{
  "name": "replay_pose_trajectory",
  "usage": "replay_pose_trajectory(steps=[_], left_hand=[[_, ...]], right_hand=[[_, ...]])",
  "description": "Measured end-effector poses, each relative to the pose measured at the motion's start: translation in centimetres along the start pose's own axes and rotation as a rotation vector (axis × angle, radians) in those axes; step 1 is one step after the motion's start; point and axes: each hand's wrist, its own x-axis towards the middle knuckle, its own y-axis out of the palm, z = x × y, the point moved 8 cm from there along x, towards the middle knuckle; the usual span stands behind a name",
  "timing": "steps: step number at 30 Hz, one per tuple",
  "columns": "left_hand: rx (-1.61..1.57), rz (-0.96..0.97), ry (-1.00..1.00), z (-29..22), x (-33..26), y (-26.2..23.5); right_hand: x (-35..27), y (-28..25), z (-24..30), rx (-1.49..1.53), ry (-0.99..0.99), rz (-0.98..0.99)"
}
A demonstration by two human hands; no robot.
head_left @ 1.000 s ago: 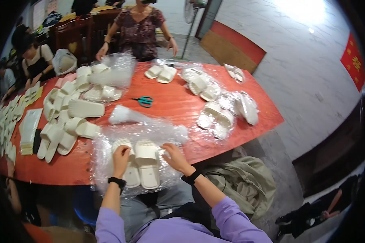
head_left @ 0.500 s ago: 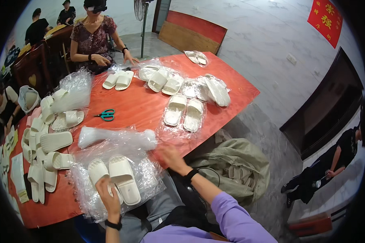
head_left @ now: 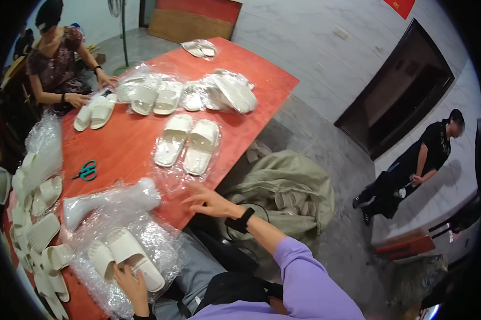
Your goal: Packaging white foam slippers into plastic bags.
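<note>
Slippers: a pair of soft white foam slippers [head_left: 125, 256] lies in a clear crinkly plastic bag [head_left: 160, 250] at the near edge of the red wooden table [head_left: 125, 146].
Left hand [head_left: 131, 282]: grips the heel end of the slippers.
Right hand [head_left: 208, 201]: open, fingers spread, over the table edge, right of the slippers.
Scissors: small green-handled scissors [head_left: 85, 170] lie farther up the table.

Single head-worn fisheye view looked steeply down from the person's head, close over the red-orange wooden table [head_left: 128, 144], tilted rightward toward the grey floor.
</note>
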Motion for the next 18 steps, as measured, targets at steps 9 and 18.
replay_pose_trajectory(steps=[9,18], left_hand=[[0.044,0.022,0.044,-0.1,0.2,0.5],[0.071,0.147,0.037,-1.2,0.8,1.4]], right_hand=[[-32.0,-5.8,-21.9,-0.513,1.169,0.508],[-40.1,2.6,-25.7,-0.455,1.325,0.852]])
